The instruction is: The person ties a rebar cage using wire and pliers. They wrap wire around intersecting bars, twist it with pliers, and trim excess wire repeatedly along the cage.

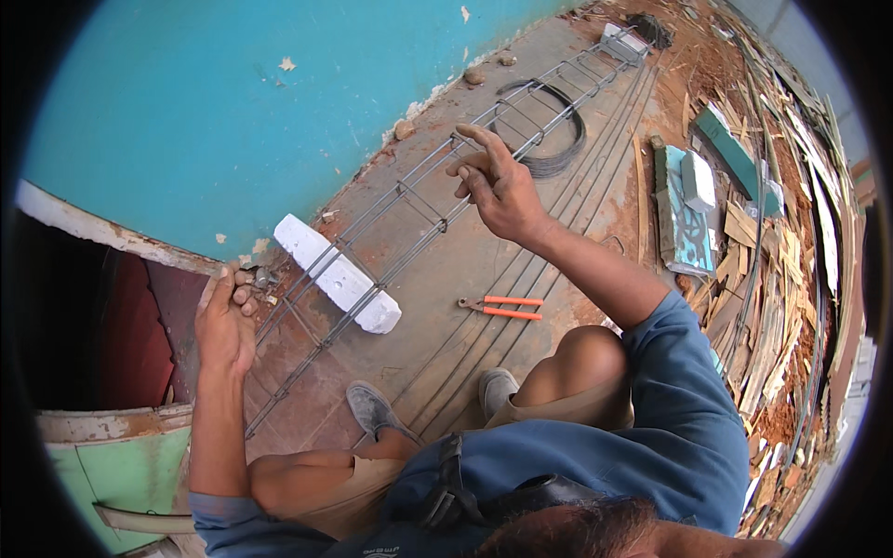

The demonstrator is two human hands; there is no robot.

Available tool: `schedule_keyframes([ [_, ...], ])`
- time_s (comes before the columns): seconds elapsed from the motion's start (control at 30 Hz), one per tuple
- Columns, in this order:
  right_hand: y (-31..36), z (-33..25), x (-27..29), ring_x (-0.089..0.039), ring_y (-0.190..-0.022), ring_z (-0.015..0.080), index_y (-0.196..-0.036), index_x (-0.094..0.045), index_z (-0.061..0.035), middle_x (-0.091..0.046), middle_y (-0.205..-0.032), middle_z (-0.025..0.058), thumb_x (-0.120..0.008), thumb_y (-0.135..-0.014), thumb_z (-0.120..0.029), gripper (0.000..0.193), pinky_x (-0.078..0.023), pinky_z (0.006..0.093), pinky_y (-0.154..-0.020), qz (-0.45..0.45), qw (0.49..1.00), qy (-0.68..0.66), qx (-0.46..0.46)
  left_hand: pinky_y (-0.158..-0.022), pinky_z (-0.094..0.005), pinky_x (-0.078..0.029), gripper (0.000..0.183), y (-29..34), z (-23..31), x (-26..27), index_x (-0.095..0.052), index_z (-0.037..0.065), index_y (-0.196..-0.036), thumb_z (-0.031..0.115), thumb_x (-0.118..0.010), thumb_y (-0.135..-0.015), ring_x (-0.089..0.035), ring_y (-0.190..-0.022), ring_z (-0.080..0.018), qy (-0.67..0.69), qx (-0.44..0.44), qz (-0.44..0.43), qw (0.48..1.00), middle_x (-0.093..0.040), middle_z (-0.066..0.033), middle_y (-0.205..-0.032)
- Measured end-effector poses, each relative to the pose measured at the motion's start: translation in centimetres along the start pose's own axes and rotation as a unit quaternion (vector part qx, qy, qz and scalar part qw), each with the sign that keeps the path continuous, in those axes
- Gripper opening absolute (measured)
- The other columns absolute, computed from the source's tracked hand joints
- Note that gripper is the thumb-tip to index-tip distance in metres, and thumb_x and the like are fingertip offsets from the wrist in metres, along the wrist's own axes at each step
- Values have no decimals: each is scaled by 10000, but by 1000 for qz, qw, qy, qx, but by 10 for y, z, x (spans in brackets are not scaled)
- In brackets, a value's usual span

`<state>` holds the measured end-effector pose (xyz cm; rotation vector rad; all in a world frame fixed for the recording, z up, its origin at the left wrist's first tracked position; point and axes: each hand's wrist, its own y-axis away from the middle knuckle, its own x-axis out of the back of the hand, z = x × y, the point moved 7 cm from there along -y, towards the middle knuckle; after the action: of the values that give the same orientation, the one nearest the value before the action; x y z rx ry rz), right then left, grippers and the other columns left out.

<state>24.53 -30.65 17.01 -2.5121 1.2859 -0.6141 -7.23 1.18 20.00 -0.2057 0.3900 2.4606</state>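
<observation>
A long rebar cage (406,192) of thin steel bars and stirrups runs from my near left to the far right. A white block (312,257) props it up off the floor. My left hand (226,321) is beside the near end of the cage with its fingers curled in; anything inside them is hidden. Over the middle of the cage hangs my right hand (502,191), index finger stretched out and the others loosely bent, with nothing visible in it. Orange-handled nippers (512,307) lie on the floor in front of my feet.
Several loose steel rods (558,244) lie alongside the cage. A wire coil (575,139) sits partly under it, and another white block (625,42) is at its far end. The turquoise wall (251,121) borders the left; scrap wood (744,307) is heaped right.
</observation>
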Motion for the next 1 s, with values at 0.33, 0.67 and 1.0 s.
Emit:
schedule_keyframes([
  [0.33, 17, -72, -170, -678, -1000, 122, -1366, -663, 3, -750, -1047, 65, -529, -1137, -76, 276, -538, 321, -908, -75, 979, -192, -12, -693, -253, -455, 319, -11, 14, 28, -592, 29, -1391, 245, -596, -1158, -481, -805, -73, 55, -84, 75, 992, -546, -15, -1082],
  [0.67, 27, -27, -166, -552, -813, 56, -1382, -646, 6, -744, -1043, 40, -544, -1125, -84, 291, -477, 254, -695, -77, 935, -290, -190, -719, -259, -449, 331, 1, 11, -9, -573, 36, -1440, 165, -617, -1138, -485, -807, -76, 78, -81, -54, 992, -556, 4, -1038],
  [1.0, 51, -24, -181, -432, -565, 27, -1423, -596, 0, -726, -1053, 67, -559, -1119, -107, 325, -337, 223, -443, -117, 902, -311, -274, -771, -271, -492, 339, 19, 33, -44, -642, -13, -1396, 143, -693, -1099, -553, -877, -85, -21, -200, -78, 976, -635, -7, -1097],
])
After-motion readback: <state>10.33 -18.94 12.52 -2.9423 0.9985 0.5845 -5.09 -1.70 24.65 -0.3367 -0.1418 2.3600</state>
